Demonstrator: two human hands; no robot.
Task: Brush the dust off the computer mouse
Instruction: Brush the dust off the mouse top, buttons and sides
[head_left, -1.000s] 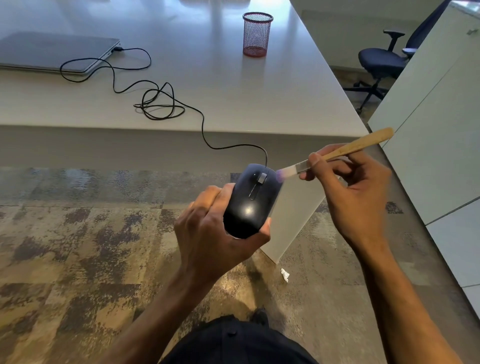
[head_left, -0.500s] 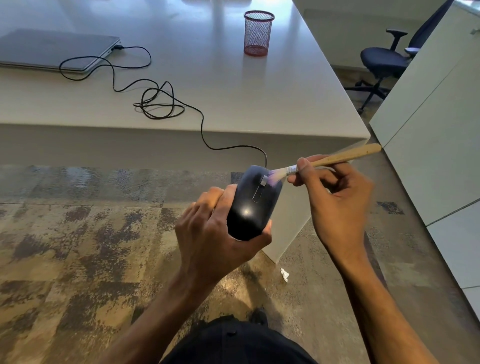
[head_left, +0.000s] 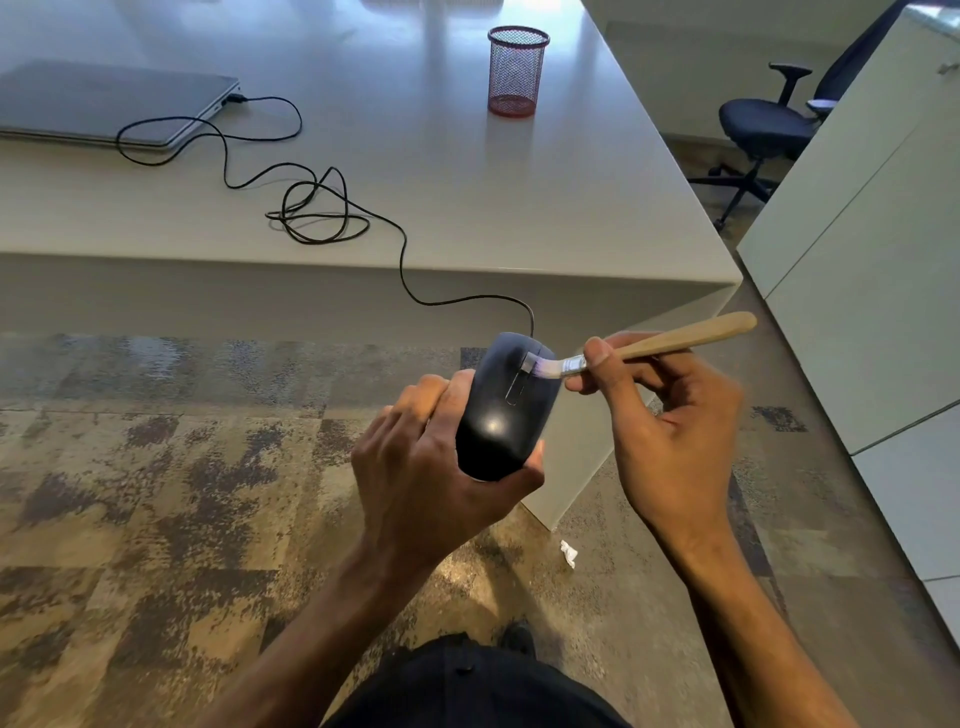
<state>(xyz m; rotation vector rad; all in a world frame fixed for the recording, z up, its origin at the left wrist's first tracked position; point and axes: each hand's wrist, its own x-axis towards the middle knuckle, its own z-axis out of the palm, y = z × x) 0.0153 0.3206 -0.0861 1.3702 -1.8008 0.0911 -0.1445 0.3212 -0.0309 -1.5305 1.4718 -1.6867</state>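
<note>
Black plastic mouse (head_left: 501, 415), smooth w/ a glossy highlight on its back. Brush (head_left: 660, 343): pale bare-wood handle, shiny metal band, soft light bristles. Bench (head_left: 519, 208) is smooth, off-white, slight sheen. Red wire-mesh metal cup (head_left: 517, 70). Matt grey laptop (head_left: 104, 104). Thin black rubbery cable (head_left: 311, 208). Floor (head_left: 156, 493): mottled, rough-looking carpet.

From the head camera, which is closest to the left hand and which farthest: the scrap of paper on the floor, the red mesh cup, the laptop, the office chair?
From the left hand, which holds the mouse:
1. Paper scrap, on the floor just to its right.
2. Red mesh cup, far back on the desk.
3. Laptop at far left and office chair at far right: too close to call.
</note>
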